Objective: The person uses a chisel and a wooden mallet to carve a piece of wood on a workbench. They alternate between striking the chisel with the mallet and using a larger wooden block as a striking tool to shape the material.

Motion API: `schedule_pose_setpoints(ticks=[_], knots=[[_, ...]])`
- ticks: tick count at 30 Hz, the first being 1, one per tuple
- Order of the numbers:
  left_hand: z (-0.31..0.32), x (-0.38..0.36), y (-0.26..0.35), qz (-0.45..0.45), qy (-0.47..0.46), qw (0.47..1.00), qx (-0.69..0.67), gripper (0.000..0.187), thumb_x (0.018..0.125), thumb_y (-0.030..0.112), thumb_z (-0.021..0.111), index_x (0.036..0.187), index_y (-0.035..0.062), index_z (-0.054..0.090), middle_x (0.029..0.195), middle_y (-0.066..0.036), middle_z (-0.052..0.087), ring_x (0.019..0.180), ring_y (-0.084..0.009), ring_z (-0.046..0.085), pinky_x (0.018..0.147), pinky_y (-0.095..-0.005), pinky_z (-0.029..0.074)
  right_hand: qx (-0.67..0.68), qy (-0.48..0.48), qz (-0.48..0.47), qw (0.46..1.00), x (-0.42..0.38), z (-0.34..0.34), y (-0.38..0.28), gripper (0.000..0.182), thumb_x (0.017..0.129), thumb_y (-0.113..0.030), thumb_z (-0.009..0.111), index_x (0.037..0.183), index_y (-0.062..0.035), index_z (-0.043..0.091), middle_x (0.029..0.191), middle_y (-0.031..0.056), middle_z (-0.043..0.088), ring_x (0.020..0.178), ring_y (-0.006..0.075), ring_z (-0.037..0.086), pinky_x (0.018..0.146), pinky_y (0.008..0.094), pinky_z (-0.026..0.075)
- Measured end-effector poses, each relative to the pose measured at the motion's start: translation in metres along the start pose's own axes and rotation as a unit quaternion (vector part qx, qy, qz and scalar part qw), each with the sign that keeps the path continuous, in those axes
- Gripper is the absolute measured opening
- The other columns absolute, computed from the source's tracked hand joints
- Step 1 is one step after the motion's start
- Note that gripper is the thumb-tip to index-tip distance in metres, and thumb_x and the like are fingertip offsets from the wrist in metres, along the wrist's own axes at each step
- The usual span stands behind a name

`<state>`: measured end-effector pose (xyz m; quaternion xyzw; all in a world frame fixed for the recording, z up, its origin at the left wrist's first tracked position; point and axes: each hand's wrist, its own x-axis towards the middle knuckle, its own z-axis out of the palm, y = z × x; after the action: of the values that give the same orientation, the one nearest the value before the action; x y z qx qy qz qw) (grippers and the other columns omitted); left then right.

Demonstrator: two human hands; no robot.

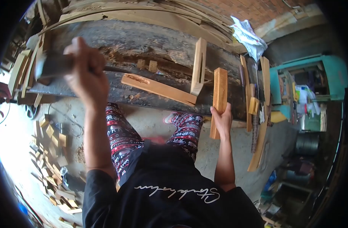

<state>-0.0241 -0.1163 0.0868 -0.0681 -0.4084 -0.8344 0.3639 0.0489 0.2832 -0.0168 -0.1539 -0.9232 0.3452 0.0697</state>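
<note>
My left hand [86,72] is raised over the left end of the dark wooden bench [151,36]. Its fingers are wrapped round a dark, block-shaped tool [54,66], smeared by motion; its exact kind I cannot tell. To the right of the fist shows a thin dark rod [119,70]. My right hand [222,117] grips a squared wooden block [220,89] near its lower end, thumb on the left side. Between the hands, a wooden bar [158,90] with a rough hollow at one end lies on the bench. Its right end meets a slotted wooden piece [198,64].
Small wood cubes [152,66] sit in the bench's worn groove. Long-handled tools and wood strips [254,102] line its right end. Offcuts [54,171] litter the floor at left. A teal cabinet [333,72] stands at right, and a white plastic bag [250,40] lies behind.
</note>
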Motion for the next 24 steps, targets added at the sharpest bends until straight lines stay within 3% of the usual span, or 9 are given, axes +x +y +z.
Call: schedule_pose_setpoints(ticks=[6, 10, 11, 13, 15, 16, 17, 21, 24], knots=[[0.029, 0.004, 0.082, -0.019, -0.176, 0.982, -0.068, 0.032, 0.101, 0.031, 0.044, 0.091, 0.0029, 0.056, 0.070, -0.002, 0.041, 0.051, -0.0083, 0.032, 0.050, -0.0260, 0.027, -0.244, 0.028, 0.044, 0.968, 0.052, -0.006, 0.025, 0.062, 0.083, -0.033, 0.072, 0.123, 0.0062, 0.046, 0.123, 0.0285, 0.053, 0.118, 0.0459, 0.049, 0.099, 0.0490, 0.042], [0.033, -0.003, 0.121, -0.011, -0.274, 0.956, -0.107, 0.033, 0.101, 0.032, 0.044, 0.091, 0.0031, 0.056, 0.070, -0.002, 0.041, 0.051, -0.0084, 0.033, 0.050, -0.0260, 0.027, -0.271, 0.000, 0.097, 0.958, 0.078, -0.007, 0.044, 0.062, 0.084, -0.037, 0.071, 0.123, 0.0046, 0.047, 0.127, 0.0278, 0.050, 0.120, 0.0467, 0.047, 0.102, 0.0507, 0.041], [0.032, -0.005, 0.129, -0.009, -0.294, 0.949, -0.115, 0.033, 0.101, 0.032, 0.044, 0.091, 0.0032, 0.056, 0.070, -0.002, 0.041, 0.051, -0.0084, 0.033, 0.050, -0.0259, 0.027, -0.280, -0.003, 0.110, 0.954, 0.080, -0.008, 0.042, 0.066, 0.085, -0.043, 0.069, 0.128, 0.0016, 0.046, 0.130, 0.0267, 0.049, 0.124, 0.0455, 0.046, 0.103, 0.0509, 0.040], [0.032, -0.010, 0.140, 0.001, -0.322, 0.938, -0.130, 0.033, 0.101, 0.032, 0.043, 0.090, 0.0032, 0.056, 0.070, -0.002, 0.041, 0.052, -0.0084, 0.033, 0.050, -0.0259, 0.027, -0.323, 0.056, 0.069, 0.942, 0.068, -0.020, 0.012, 0.060, 0.089, -0.041, 0.068, 0.130, -0.0014, 0.048, 0.123, 0.0189, 0.056, 0.116, 0.0313, 0.055, 0.097, 0.0417, 0.046], [0.032, -0.014, 0.148, 0.005, -0.344, 0.929, -0.139, 0.033, 0.101, 0.032, 0.043, 0.090, 0.0033, 0.056, 0.070, -0.002, 0.041, 0.052, -0.0084, 0.033, 0.050, -0.0259, 0.027, 0.033, 0.060, -0.017, 0.997, 0.058, -0.049, -0.031, 0.048, 0.093, -0.030, 0.067, 0.131, -0.0054, 0.052, 0.110, 0.0085, 0.061, 0.099, 0.0148, 0.058, 0.088, 0.0278, 0.047], [0.033, -0.015, 0.150, 0.006, -0.353, 0.925, -0.140, 0.033, 0.101, 0.032, 0.043, 0.090, 0.0034, 0.056, 0.070, -0.002, 0.042, 0.052, -0.0084, 0.033, 0.050, -0.0259, 0.027, 0.150, 0.107, -0.195, 0.963, 0.043, -0.063, -0.073, 0.036, 0.094, -0.016, 0.066, 0.127, -0.0046, 0.057, 0.099, 0.0023, 0.062, 0.086, 0.0069, 0.056, 0.082, 0.0196, 0.045], [0.034, -0.016, 0.152, 0.005, -0.362, 0.921, -0.144, 0.033, 0.101, 0.032, 0.043, 0.090, 0.0034, 0.056, 0.070, -0.002, 0.042, 0.052, -0.0084, 0.033, 0.050, -0.0259, 0.027, 0.241, 0.090, -0.256, 0.932, 0.026, -0.084, -0.117, 0.033, 0.093, -0.008, 0.064, 0.125, -0.0028, 0.057, 0.102, 0.0026, 0.063, 0.088, 0.0073, 0.057, 0.083, 0.0209, 0.045], [0.033, -0.021, 0.155, 0.004, -0.379, 0.913, -0.154, 0.033, 0.101, 0.032, 0.043, 0.090, 0.0036, 0.056, 0.071, -0.002, 0.042, 0.052, -0.0084, 0.033, 0.049, -0.0259, 0.027, 0.191, 0.082, -0.609, 0.765, -0.024, -0.156, -0.206, 0.028, 0.091, 0.001, 0.060, 0.118, 0.0009, 0.059, 0.103, 0.0059, 0.063, 0.086, 0.0109, 0.058, 0.083, 0.0236, 0.045], [0.031, -0.027, 0.158, 0.008, -0.382, 0.910, -0.160, 0.034, 0.101, 0.032, 0.043, 0.089, 0.0037, 0.056, 0.071, -0.003, 0.042, 0.052, -0.0084, 0.033, 0.049, -0.0259, 0.027, 0.178, 0.052, -0.690, 0.699, -0.041, -0.174, -0.232, 0.028, 0.091, 0.000, 0.061, 0.119, 0.0007, 0.059, 0.103, 0.0058, 0.063, 0.086, 0.0107, 0.058, 0.082, 0.0233, 0.045]])
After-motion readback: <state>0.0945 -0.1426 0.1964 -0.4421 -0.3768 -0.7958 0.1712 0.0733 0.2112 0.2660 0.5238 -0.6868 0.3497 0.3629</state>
